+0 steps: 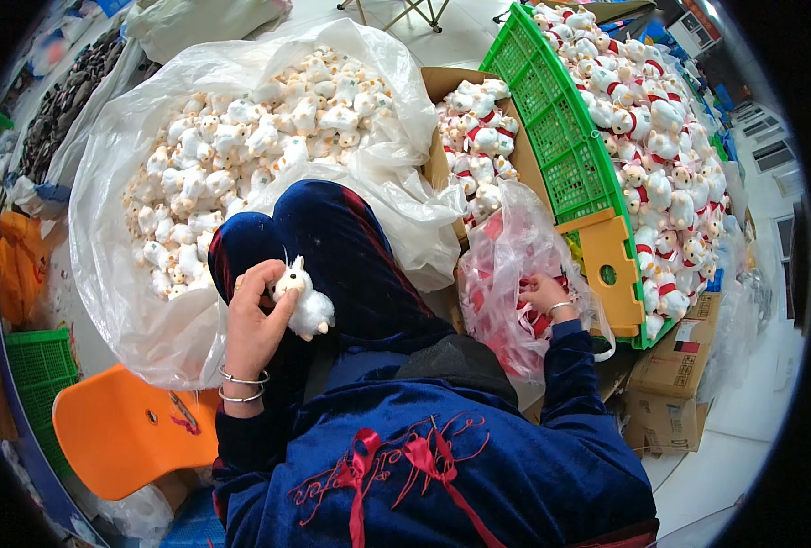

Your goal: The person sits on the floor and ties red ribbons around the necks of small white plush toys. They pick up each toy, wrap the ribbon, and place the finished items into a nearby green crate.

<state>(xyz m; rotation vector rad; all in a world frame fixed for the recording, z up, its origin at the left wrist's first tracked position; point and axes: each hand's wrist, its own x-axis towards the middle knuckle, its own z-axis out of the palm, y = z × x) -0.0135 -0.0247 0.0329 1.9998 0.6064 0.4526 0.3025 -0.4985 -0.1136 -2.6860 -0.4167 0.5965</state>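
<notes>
A green crate [565, 151] bounds the right; in open room above the lap [337, 237], the left hand [265, 294] pinches a white plush toy [308, 309]; the right hand [545, 293], grip unclear, reaches into a clear bag [517, 219].

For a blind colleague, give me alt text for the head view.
A person's left hand holds a small white plush toy, and the right hand is in a clear plastic bag of red pieces. Ahead are a large translucent bag of white toys and a green crate of red-banded toys.

Bright light, strong fisheye edge distortion
</notes>
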